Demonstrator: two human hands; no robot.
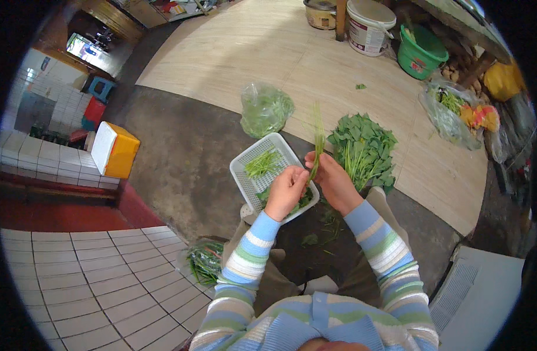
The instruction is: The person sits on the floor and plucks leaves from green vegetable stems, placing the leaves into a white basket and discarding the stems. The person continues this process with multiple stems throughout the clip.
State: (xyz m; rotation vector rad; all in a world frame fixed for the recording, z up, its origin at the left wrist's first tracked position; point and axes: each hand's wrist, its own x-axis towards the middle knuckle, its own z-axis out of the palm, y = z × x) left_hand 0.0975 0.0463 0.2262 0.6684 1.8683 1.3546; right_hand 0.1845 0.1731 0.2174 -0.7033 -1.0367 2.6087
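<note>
Green vegetable stems (319, 131) stand up from between my two hands, their thin tops pointing away from me. My left hand (285, 192) pinches the lower end over the basket's right part. My right hand (336, 182) holds the same stems a little higher, just right of the basket. The white plastic basket (238, 174) is perforated and sits between my feet. Cut pale-green stems (261, 164) lie at its far end, and dark leaves (304, 201) at its near end, partly hidden by my left hand. Right of my hands lies a pile of leafy greens (360, 151).
Beyond the basket is a clear plastic bag of greens (266, 109). Another bagged green vegetable (204, 263) lies by my left leg. A yellow-and-white box (121, 151) stands left. A green bucket (422, 52) and white bucket (370, 28) stand far right. Scraps (327, 226) litter the floor.
</note>
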